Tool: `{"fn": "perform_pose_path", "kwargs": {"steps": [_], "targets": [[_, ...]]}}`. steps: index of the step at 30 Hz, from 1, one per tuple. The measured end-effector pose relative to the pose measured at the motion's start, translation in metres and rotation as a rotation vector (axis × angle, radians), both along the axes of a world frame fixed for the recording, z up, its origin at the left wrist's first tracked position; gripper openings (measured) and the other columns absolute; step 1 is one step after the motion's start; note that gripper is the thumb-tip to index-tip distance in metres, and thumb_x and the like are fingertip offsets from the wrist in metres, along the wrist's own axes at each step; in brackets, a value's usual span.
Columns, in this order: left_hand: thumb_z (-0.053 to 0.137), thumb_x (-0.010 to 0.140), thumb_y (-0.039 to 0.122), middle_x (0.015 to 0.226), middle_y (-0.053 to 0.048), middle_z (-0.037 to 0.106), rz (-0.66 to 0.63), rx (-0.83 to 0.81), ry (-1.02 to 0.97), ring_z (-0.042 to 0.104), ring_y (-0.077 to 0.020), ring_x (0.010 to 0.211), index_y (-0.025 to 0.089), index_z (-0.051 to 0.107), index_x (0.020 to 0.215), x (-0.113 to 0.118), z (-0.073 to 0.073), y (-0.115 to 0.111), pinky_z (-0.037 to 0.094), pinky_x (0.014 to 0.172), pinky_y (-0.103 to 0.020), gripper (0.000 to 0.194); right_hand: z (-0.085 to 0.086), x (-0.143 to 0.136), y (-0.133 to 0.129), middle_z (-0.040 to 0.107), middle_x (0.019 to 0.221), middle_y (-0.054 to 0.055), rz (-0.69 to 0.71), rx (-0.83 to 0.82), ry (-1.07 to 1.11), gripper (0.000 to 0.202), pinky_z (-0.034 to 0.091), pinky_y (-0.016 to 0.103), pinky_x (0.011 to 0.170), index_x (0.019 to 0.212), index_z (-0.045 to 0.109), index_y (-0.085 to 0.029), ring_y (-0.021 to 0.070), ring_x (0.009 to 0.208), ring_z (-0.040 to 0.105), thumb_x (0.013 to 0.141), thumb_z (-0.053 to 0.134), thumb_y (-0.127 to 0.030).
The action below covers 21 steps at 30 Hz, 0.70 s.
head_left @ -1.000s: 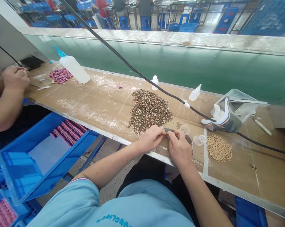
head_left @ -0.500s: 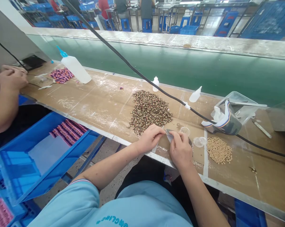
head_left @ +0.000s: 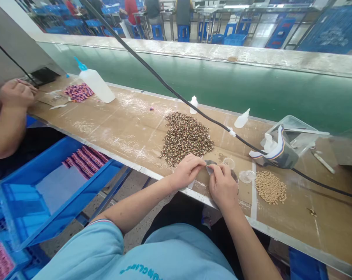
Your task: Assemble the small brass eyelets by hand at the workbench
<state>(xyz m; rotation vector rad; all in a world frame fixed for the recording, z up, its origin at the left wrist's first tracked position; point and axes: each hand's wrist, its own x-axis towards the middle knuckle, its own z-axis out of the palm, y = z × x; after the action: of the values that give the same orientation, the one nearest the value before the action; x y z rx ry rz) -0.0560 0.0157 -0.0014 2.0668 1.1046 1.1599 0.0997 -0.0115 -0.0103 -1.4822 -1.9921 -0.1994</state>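
Note:
My left hand [head_left: 188, 170] is closed in a pinch at the table's front edge. Its fingertips almost meet those of my right hand [head_left: 223, 184], which is closed too. Whatever sits between the fingertips is too small to make out. A dark, flat, rounded thing [head_left: 210, 161] shows partly behind the fingers, its rest hidden by my right hand. Just beyond my left hand spreads a pile of small gold and dark red pieces [head_left: 187, 136]. Right of my right hand are small clear round dishes [head_left: 246, 176] and a heap of tan beads [head_left: 270, 187].
Two small white bottles [head_left: 194, 105] and a large bottle with a blue nozzle [head_left: 98, 86] stand or lie along the back. A black cable [head_left: 164, 83] crosses diagonally. A clear tray [head_left: 301, 130] is at right. A co-worker's hands [head_left: 17, 93] and a blue crate [head_left: 67, 212] are at left.
The view has shifted slightly. My hands keep almost the same place, with the fingertips still together. The co-worker's hands at left have moved a little.

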Motion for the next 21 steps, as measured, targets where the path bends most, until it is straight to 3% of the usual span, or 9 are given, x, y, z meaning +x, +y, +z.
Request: {"fn": "perform_pose_path", "kwargs": {"steps": [3,6,10,14,21], "targets": [[0.058,0.079,0.017,0.080,-0.002,0.060,0.012,-0.364,-0.390,0.055,-0.0114,0.073,0.016,0.059,0.082,0.003,0.010,-0.003,0.045,0.071,-0.025,0.003,0.002,0.000,-0.001,0.061,0.088,0.004,0.025,0.007,0.014,0.025,0.039,0.020,0.055,0.098,0.064,-0.020,0.0103,0.071,0.058,0.088,0.041,-0.017],[0.066,0.073,0.017,0.073,0.001,0.057,-0.062,-0.774,-0.837,0.053,-0.0063,0.060,0.014,0.057,0.083,0.007,0.021,-0.006,0.044,0.062,-0.019,0.014,0.003,0.000,-0.002,0.062,0.088,0.004,0.053,-0.011,0.038,0.024,0.040,0.020,0.056,0.098,0.064,-0.019,0.0106,0.072,0.058,0.087,0.042,-0.018],[0.066,0.071,0.007,0.071,-0.001,0.058,-0.121,-1.141,-1.199,0.056,-0.0057,0.061,0.011,0.057,0.084,0.012,0.026,-0.010,0.046,0.062,-0.016,0.016,0.005,0.002,-0.003,0.062,0.086,0.003,0.080,-0.024,0.066,0.024,0.042,0.020,0.059,0.094,0.065,-0.020,0.0107,0.072,0.059,0.086,0.042,-0.018],[0.054,0.077,-0.002,0.073,-0.004,0.058,-0.116,-1.277,-1.382,0.057,-0.0060,0.063,0.009,0.056,0.084,0.015,0.021,-0.012,0.048,0.063,-0.015,0.013,0.006,0.002,-0.003,0.062,0.088,0.004,0.108,-0.015,0.056,0.026,0.044,0.021,0.063,0.095,0.066,-0.019,0.0119,0.076,0.060,0.086,0.042,-0.019],[0.047,0.080,-0.003,0.072,-0.004,0.055,-0.161,-1.317,-1.470,0.056,-0.0059,0.062,0.009,0.055,0.084,0.014,0.019,-0.013,0.049,0.061,-0.013,0.015,0.003,0.000,-0.001,0.067,0.087,0.003,0.128,-0.012,0.039,0.023,0.043,0.022,0.070,0.095,0.065,-0.017,0.0131,0.079,0.061,0.088,0.044,-0.024]]}}
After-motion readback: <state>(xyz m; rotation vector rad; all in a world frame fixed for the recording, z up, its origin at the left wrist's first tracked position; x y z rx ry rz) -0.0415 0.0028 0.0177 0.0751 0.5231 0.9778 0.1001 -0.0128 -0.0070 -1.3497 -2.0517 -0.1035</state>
